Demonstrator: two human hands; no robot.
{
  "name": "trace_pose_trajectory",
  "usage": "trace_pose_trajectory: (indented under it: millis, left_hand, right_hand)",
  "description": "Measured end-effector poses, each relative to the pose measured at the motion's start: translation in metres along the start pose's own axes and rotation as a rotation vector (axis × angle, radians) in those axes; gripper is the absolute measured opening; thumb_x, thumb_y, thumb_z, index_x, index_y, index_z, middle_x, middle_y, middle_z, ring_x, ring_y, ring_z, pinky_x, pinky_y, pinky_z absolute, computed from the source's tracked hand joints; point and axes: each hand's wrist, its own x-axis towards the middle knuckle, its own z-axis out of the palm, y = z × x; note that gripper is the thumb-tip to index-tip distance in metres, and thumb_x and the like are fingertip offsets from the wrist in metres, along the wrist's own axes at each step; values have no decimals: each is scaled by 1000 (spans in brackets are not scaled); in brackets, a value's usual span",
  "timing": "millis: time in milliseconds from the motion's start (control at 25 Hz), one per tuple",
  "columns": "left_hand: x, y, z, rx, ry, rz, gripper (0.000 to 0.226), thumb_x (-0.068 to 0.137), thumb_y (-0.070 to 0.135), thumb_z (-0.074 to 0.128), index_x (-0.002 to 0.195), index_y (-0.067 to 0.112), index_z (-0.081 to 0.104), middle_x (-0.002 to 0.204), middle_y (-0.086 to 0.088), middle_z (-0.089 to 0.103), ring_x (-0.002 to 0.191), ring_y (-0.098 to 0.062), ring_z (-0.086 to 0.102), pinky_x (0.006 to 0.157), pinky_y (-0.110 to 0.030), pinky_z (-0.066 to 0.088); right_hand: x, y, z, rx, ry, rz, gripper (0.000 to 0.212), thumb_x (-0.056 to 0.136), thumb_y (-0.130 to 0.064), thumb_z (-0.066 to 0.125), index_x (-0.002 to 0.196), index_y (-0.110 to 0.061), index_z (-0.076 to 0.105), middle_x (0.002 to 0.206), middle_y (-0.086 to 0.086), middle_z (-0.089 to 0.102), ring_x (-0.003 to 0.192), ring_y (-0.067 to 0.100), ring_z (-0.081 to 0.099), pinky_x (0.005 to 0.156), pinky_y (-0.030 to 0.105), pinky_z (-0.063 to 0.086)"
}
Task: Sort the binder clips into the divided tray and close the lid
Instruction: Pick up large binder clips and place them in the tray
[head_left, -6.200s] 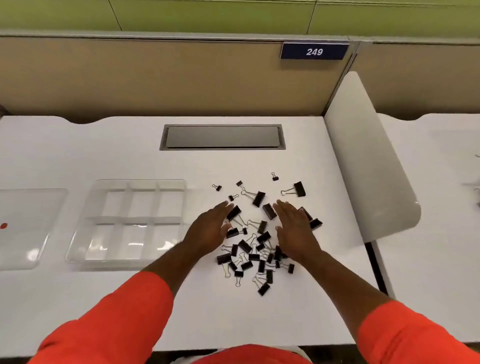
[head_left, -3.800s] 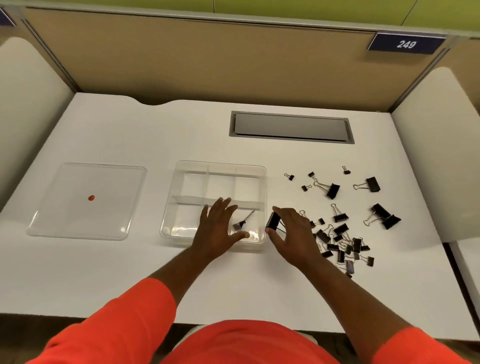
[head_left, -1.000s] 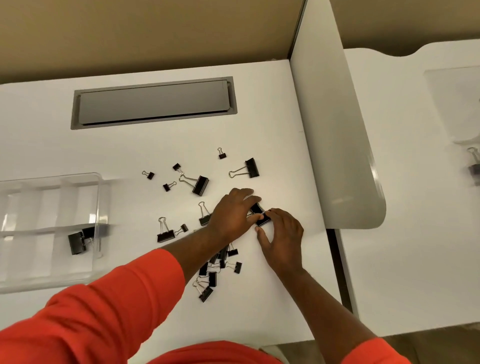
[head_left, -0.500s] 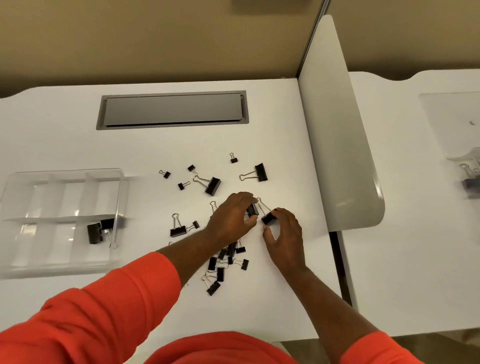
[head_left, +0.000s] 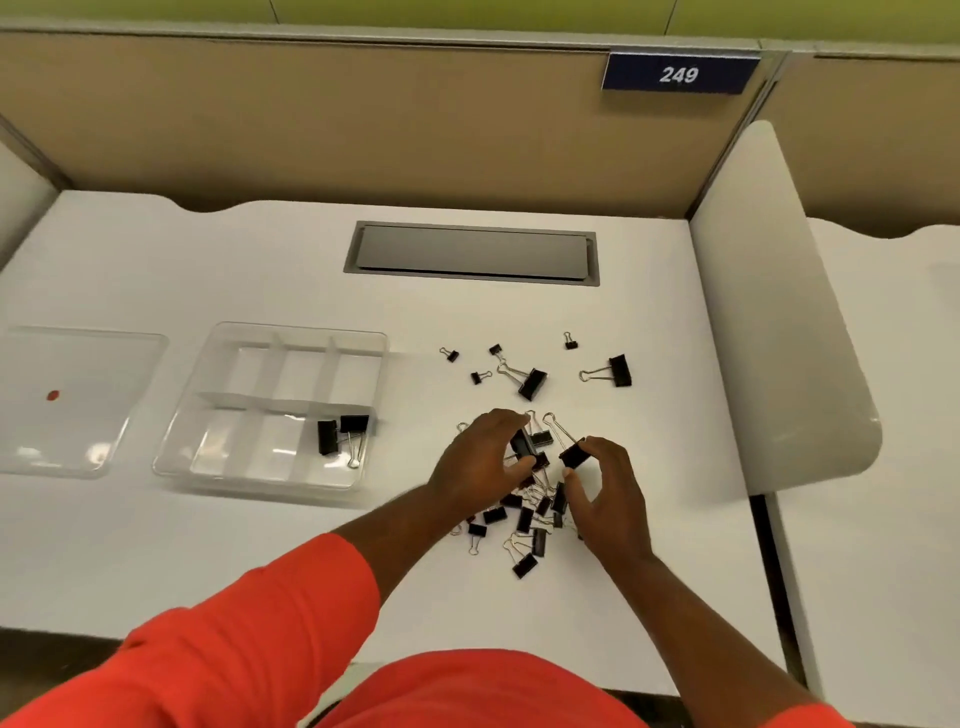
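A: What lies at the far left of the white table (head_left: 156, 545)?

B: A clear lid (head_left: 78, 400), flat, a small red dot at its centre. It sits apart from the tray, which is uncovered.

A: And beside it?

B: The clear divided tray (head_left: 218, 364), six compartments in two rows. Two large black binder clips (head_left: 340, 431) lie in the near right compartment, touching each other. The other five compartments hold nothing.

A: Where are the hands?

B: Both are right of the tray, over the main heap of clips (head_left: 524, 514). The left hand (head_left: 480, 462), reaching out from an orange sleeve (head_left: 249, 634), is curled, thumb and fingers pinched on a large black clip (head_left: 522, 444). The right hand (head_left: 605, 493) is half closed, thumb and forefinger gripping another large clip (head_left: 574, 454) whose wire handles point up and away from the person.

A: And the unsorted clips?

B: The heap of small and medium ones lies under and just near of the hands, tangled together. Farther back, several sit scattered: small clips (head_left: 451, 355), then a large clip (head_left: 532, 383), and to the right another large one (head_left: 618, 370).

A: Beyond that?

B: A grey cable hatch (head_left: 472, 254) set into the table, a white divider panel (head_left: 774, 312) at the right edge, and a blue sign (head_left: 679, 75) reading 249 on the partition.
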Motion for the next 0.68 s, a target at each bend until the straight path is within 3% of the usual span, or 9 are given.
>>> trace_pose_trajectory:
  millis: [200,360,520,680]
  left_hand:
    - [-34,-48,-44,3,63,2,55,88,42,66,137,21,52,133,6,55,122,-10,46,92,-18,36]
    - [-60,-101,-86,-15,122,-29,52,86,39,69,132,20,57,129,6,57,121,-11,49,98,-24,40]
    - [-83,-156,-117,-19,171,-85,52,83,36,72,131,19,58,129,4,57,121,-13,50,98,-19,35]
    - [-90,-185,-132,-6,151,-51,58,80,40,74,131,20,57,131,4,57,121,-16,52,101,-26,41]
  right_hand:
    - [-13,-42,39,3,-13,7,37,92,-19,68,126,-26,55,124,-17,52,117,0,51,94,24,46]
    - [-30,-81,81,-15,-16,-32,36,91,-19,69,124,-25,55,121,-16,52,114,2,51,96,23,43]
    - [-44,-117,122,-37,-19,-80,33,88,-16,70,118,-26,58,115,-19,54,109,2,53,90,15,42]
    - [-51,-146,150,-42,4,-97,30,90,-20,68,116,-30,56,117,-17,57,116,6,54,87,21,49]
